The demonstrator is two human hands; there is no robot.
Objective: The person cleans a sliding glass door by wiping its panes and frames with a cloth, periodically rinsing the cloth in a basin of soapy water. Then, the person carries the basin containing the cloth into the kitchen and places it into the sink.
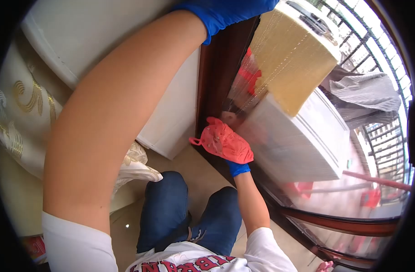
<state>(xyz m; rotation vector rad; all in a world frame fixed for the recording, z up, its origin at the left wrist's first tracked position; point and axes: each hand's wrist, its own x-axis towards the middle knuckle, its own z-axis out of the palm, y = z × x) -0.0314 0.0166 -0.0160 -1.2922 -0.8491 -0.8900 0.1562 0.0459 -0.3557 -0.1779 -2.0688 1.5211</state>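
My left hand [230, 13] wears a blue rubber glove and reaches up to the top of the view, beside the dark wooden window frame [225, 68]. Its fingers run out of the picture, so their pose is hidden. Lower down, my right hand [238, 168], also blue-gloved, has a red cloth [226, 141] with a small loop at one end. The cloth covers the fingers and lies against the lower part of the frame and glass. Drops and wet streaks mark the glass pane [280, 50].
Behind the glass are a yellowish box [291, 54], a white cabinet [302, 136], a grey cloth [366, 95] and a black railing [384, 140]. A white piece of furniture [171, 118] and a gold-patterned curtain [17, 122] stand close on the left. My knees are above the tiled floor [196, 167].
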